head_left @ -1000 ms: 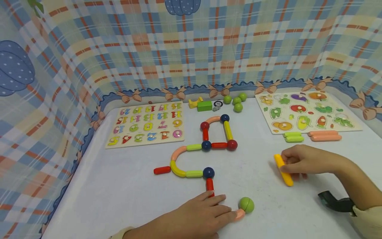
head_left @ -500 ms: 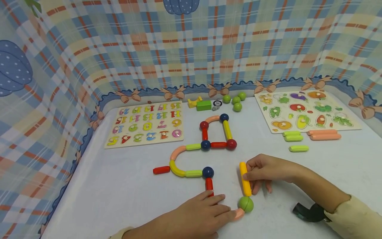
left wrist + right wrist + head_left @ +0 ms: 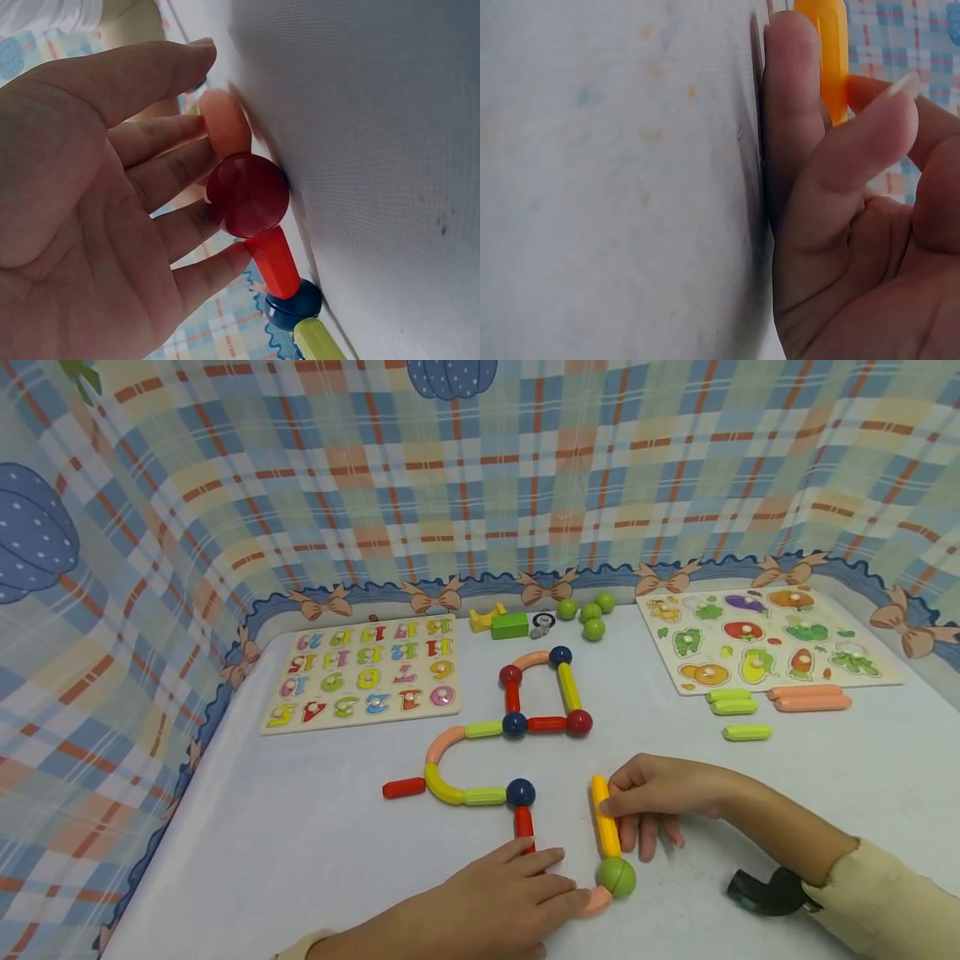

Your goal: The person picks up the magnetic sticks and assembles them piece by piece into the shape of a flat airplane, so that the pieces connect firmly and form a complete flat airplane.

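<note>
- The yellow rod [image 3: 606, 818] is at the front right of the table [image 3: 300, 843], its near end meeting the green ball [image 3: 617, 877]; whether its underside rests on the cloth, I cannot tell.
- The right hand [image 3: 656, 793] pinches it along the middle, thumb on top and fingers curled at its side.
- The left hand's [image 3: 487, 902] fingers are extended and ungripping, laid over the red ball [image 3: 247, 195], with the peach curved rod [image 3: 225, 124] and the red rod [image 3: 274, 262] joined to it on either side.
- The yellow rod looks like hard, smooth plastic: probably light, stiff and not fragile, so a gentle pinch should be enough.
- Its glossy surface may slip or roll under fingertips; the faceted sides should give better purchase.
- The middle is a sound place to hold it, leaving both ends exposed and balanced.
- The balls look smooth and are likely to roll if nudged; the pieces may cling magnetically, so a sideways tug could swing the green ball and peach curved rod along.
</note>
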The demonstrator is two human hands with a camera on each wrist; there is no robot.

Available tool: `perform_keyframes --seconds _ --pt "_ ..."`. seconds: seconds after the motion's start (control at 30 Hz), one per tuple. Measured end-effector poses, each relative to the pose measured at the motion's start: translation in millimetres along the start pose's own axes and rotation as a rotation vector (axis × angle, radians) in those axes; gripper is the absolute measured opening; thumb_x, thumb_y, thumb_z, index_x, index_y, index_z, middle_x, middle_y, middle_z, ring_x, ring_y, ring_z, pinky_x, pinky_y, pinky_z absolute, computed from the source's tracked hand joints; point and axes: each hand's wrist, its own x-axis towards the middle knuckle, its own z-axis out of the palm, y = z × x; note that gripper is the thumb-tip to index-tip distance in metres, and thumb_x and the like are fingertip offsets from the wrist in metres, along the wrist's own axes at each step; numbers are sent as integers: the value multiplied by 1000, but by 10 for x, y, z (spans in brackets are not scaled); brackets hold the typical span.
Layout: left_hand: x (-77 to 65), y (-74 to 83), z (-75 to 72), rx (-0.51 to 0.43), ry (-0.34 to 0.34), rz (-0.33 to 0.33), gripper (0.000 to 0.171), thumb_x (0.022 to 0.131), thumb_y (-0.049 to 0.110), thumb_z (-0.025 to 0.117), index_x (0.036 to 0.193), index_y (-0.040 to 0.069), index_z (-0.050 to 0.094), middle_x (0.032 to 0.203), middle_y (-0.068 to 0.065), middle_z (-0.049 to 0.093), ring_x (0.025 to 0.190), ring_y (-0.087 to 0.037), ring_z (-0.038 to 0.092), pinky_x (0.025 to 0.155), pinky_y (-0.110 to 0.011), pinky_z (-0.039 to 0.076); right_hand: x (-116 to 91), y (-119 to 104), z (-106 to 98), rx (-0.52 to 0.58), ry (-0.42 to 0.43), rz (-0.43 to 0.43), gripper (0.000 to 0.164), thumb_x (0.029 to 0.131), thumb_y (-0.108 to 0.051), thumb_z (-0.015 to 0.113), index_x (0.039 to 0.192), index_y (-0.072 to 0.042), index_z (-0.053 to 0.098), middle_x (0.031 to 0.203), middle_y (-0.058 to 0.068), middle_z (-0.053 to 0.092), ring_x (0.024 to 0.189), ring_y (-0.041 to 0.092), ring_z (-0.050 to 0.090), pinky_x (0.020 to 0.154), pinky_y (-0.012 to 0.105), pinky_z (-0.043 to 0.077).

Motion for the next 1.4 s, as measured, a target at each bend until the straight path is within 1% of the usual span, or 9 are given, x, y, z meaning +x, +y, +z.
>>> perform_keyframes --seconds 0.23,0.33,0.47,0.73,0.83,1.03,1.13,1.27,1.4 --pt "-12 -13 -6 49 21 1 64 86 42 57 141 24 28 133 16 39 131 -13 23 103 -35 26 92 -81 63 -158 132 78 43 83 -46 58 79 -3 62 59 16 61 45 24 59 34 17 36" --pt "-1 -12 -9 31 6 -13 65 85 44 57 141 26 28 132 17 39 130 -12 24 103 -35 26 111 -130 112 -236 183 110 43 81 -48 60 74 -5 62 54 12 58 41 23 57 33 17 36" --pt "20 -17 -8 4 -31 -30 65 85 46 56 141 29 27 133 18 37 131 -11 22 103 -37 25 109 -174 160 -283 202 124 42 80 -46 63 70 -4 62 52 11 58 40 22 56 33 18 36" --pt "12 -28 6 29 -14 -17 63 86 44 56 141 27 29 132 17 39 131 -11 22 103 -35 25 101 -207 78 -337 184 100 43 80 -46 62 67 -5 62 51 9 57 40 21 55 34 18 37" --pt "18 -31 8 15 -25 -17 63 86 44 55 141 27 28 132 17 38 131 -11 21 103 -35 25 109 -288 -130 -421 279 52 42 82 -45 61 69 -6 61 52 8 56 42 21 54 37 21 39" --pt "29 -40 6 -37 -62 -46 64 85 49 53 141 30 28 133 19 38 131 -10 21 104 -37 24 323 -527 -890 -577 717 -63 25 86 -31 60 95 -8 60 81 10 58 60 24 54 49 31 47" --pt "25 -36 9 -49 -61 -46 64 84 49 53 140 30 28 132 19 38 131 -10 21 104 -38 24 500 -566 -1245 -640 871 -130 29 85 -23 61 108 -6 58 97 16 57 76 29 55 59 39 49" --pt "16 -28 13 -41 -37 -27 62 86 50 50 140 29 29 133 19 38 131 -11 21 104 -36 24 700 -567 -1523 -747 917 -143 34 82 -17 62 114 -4 57 110 22 53 96 35 49 76 48 43" --pt "7 -23 11 -23 -14 -8 62 86 53 47 140 28 29 133 18 38 132 -11 20 104 -36 23 810 -559 -1611 -783 906 -81 35 82 -16 61 115 -6 57 111 21 53 99 36 48 79 50 42"
